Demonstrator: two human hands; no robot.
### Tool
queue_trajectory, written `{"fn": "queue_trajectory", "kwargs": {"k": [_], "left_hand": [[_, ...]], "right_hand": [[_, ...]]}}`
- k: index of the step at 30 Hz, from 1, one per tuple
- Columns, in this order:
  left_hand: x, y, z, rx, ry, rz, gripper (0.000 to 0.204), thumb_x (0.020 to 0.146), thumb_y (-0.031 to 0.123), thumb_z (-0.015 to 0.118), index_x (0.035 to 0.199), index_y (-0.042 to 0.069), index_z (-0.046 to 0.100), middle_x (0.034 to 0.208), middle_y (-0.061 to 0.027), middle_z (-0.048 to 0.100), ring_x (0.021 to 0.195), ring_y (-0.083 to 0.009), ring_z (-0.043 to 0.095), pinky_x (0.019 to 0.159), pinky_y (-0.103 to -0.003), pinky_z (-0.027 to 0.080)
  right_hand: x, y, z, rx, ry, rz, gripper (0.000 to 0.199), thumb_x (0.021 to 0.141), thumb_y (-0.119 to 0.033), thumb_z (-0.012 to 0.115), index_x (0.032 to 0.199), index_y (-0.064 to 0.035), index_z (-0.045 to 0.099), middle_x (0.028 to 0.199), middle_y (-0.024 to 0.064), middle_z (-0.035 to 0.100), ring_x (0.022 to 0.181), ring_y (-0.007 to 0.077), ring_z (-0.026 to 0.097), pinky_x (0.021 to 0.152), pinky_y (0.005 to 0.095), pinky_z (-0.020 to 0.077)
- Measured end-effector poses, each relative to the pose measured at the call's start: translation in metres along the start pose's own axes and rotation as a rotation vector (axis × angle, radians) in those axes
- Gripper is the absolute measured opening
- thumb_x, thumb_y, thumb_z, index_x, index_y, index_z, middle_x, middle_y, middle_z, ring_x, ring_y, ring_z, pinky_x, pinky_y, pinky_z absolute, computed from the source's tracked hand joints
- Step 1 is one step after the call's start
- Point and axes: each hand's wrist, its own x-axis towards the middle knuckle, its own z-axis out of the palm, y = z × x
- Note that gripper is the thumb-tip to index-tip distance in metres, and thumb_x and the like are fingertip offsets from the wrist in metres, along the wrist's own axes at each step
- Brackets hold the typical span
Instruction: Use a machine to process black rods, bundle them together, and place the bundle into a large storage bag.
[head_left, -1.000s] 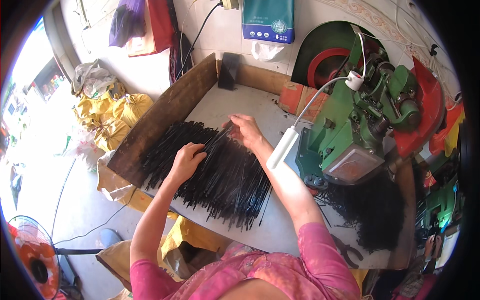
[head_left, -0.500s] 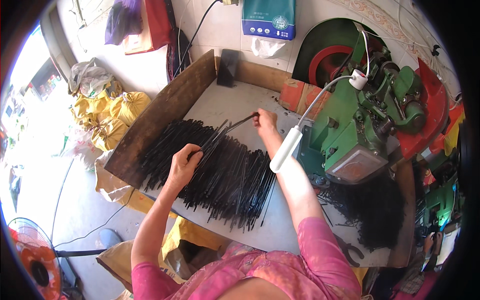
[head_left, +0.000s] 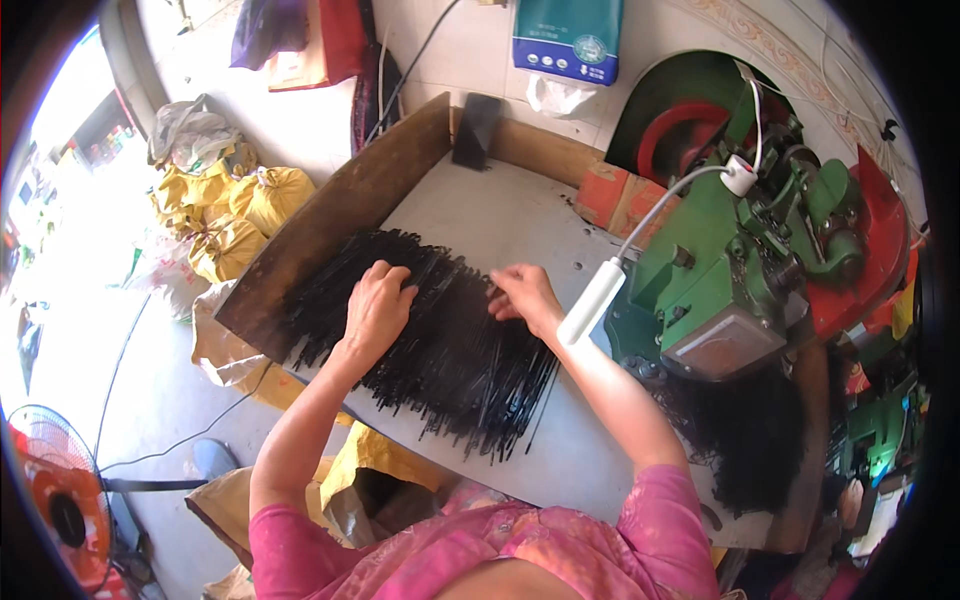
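Observation:
A wide heap of thin black strips (head_left: 450, 370) lies on the grey metal worktop, most of them roughly side by side. Over its upper left part is my left hand (head_left: 378, 310), its fingers bent and closed; anything in them cannot be told from the dark strips below. My right hand (head_left: 525, 298) hovers at the heap's upper right edge, fingers apart, with no strip visible in it.
A green machine (head_left: 720, 290) with a red wheel stands on the right, a white lamp (head_left: 592, 302) hanging before it. Wooden boards (head_left: 340, 215) edge the worktop. Another black pile (head_left: 750, 440) lies at lower right. Yellow bags (head_left: 235, 210) and a fan (head_left: 65, 500) are at left.
The strips that were stretched between my hands are no longer held up. My right hand has come down toward the heap, its fingers now apart. My left hand has moved up slightly.

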Motion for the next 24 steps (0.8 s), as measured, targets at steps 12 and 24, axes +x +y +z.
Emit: {"fn": "queue_trajectory", "kwargs": {"k": [12,24], "left_hand": [[0.044,-0.063,-0.006,0.476,-0.375,-0.461,0.072,0.077,0.059,0.04,0.092,-0.008,0.058,0.095,-0.0265,0.055,0.091,-0.0382,0.052,0.072,-0.041,0.045],[0.029,-0.045,-0.003,0.337,-0.477,-0.516,0.073,0.075,0.064,0.037,0.083,-0.004,0.062,0.085,-0.0211,0.061,0.082,-0.0326,0.058,0.073,-0.038,0.045]], "right_hand": [[-0.1,0.005,-0.066,-0.799,-0.09,0.05,0.038,0.08,-0.033,0.053,0.076,0.0051,0.051,0.05,0.013,0.054,0.045,0.0239,0.057,0.047,0.0347,0.0452],[-0.096,0.021,-0.042,-0.445,-0.216,0.346,0.065,0.079,-0.039,0.056,0.094,0.0207,0.035,0.066,0.0218,0.055,0.05,0.0269,0.06,0.039,0.0311,0.05]]}}
